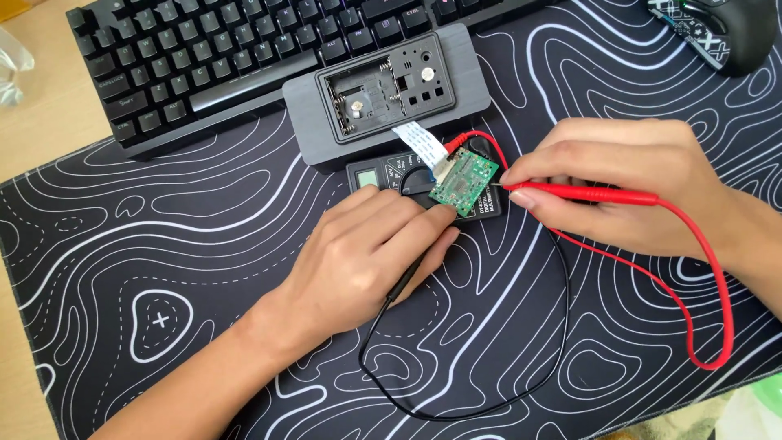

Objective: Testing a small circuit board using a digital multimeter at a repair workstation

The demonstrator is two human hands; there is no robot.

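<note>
Right hand (627, 183) pinches red probe (582, 192) at green circuit board (464, 181); left hand (366, 253) grips black probe (405, 281) (multimeter (371, 175) beneath, mostly covered); opened grey case (387, 90), keyboard (204, 57) behind.

Two bare hands in view, left hand (366, 253) and right hand (627, 183). No gloves, rings, watch or bands. Forearms bare to the frame edge, no sleeves showing. Nails short, unpainted.

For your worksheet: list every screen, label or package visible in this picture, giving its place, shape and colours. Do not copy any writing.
Multimeter screen: small grey-green rectangle, upper left of the black meter, just above the left hand.
Meter label: white print on black, lower right of the meter, beside the green circuit board.
Clear plastic wrapper: left edge, crumpled.
</note>
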